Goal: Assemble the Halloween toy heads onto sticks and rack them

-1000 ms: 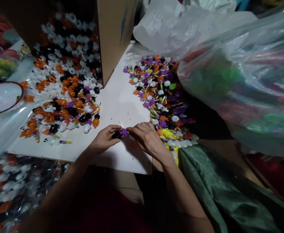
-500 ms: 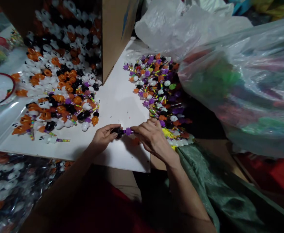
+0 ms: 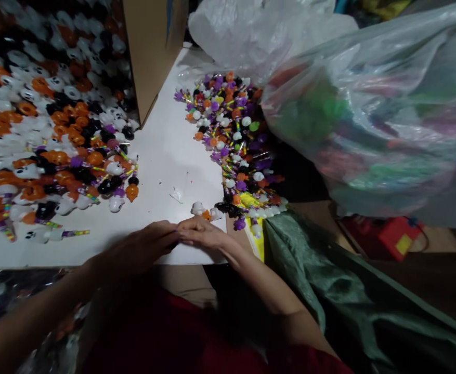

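Note:
My left hand (image 3: 142,248) and my right hand (image 3: 202,235) meet fingertip to fingertip at the near edge of the white board (image 3: 169,156). Both hands are closed over a small toy piece that is hidden under the fingers. Just beyond my right hand lie a white ghost piece (image 3: 197,209) and another small white one (image 3: 215,213). A heap of orange, black and white toy heads (image 3: 56,150) spreads on the left. A pile of purple, white and orange stick toys (image 3: 233,140) lies on the right.
A brown cardboard box (image 3: 150,52) stands at the back, spilling toy heads. A large clear plastic bag (image 3: 368,114) of coloured items fills the right. Green cloth (image 3: 329,280) drapes at the lower right, with a red object (image 3: 391,239) beyond it.
My hands have drawn back toward me to the board's near edge and closed together, hiding the black and purple piece seen before. The camera has shifted right and downward.

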{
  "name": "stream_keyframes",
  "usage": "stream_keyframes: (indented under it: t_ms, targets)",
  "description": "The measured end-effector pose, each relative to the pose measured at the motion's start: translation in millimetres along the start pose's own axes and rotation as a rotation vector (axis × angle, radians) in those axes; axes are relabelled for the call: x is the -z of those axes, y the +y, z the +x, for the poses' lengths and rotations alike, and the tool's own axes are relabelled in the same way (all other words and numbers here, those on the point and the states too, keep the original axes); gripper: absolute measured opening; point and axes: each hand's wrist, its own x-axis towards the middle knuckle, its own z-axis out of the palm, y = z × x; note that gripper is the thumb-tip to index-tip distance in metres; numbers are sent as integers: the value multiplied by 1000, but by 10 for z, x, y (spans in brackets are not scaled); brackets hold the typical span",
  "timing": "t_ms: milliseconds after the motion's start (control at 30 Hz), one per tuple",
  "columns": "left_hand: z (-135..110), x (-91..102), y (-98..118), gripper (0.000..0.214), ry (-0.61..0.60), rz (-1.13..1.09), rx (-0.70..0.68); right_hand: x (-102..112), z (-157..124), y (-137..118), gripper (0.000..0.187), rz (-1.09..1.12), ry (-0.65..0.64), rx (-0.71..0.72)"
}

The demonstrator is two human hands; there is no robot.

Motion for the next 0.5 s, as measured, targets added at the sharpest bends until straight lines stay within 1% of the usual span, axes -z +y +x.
stream_keyframes:
  t_ms: [33,67,100,133,167,200,233,267,300,333,367,433,467,500]
  targets:
    - [-28,142,-66,46,-53,53,-9,43,8,-33,54,-76,1,-8]
    - [-44,303,-148,44,-80,119,7,128,-2,-83,51,-203,52,-11]
    - [-43,467,-236,41,-65,206,52,250,-34,-142,47,-369,154,-13]
    - [-24,616,-317,38,-15,312,126,402,-85,-199,41,-563,300,-29]
    - [17,725,-382,36,42,429,224,572,-150,-244,36,-767,485,-58]
    - [82,773,-420,34,84,539,328,744,-219,-268,31,-967,661,-116]
    - [170,745,-429,33,98,616,415,905,-282,-267,27,-1148,790,-188]
    - [279,636,-410,33,74,649,471,1045,-331,-241,25,-1305,863,-256]
    - [406,452,-369,32,15,639,499,1159,-361,-193,23,-1435,881,-309]
    - [543,214,-314,32,-72,574,482,1245,-370,-130,22,-1532,862,-339]
    - [680,-54,-257,32,-181,479,436,1308,-361,-59,22,-1597,828,-348]
    - [910,-564,-178,27,-338,338,386,1385,-315,68,23,-1651,800,-350]
    - [983,-759,-170,25,-387,282,381,1407,-292,109,24,-1650,805,-350]
    - [1022,-893,-186,24,-399,227,391,1418,-276,128,24,-1635,817,-343]
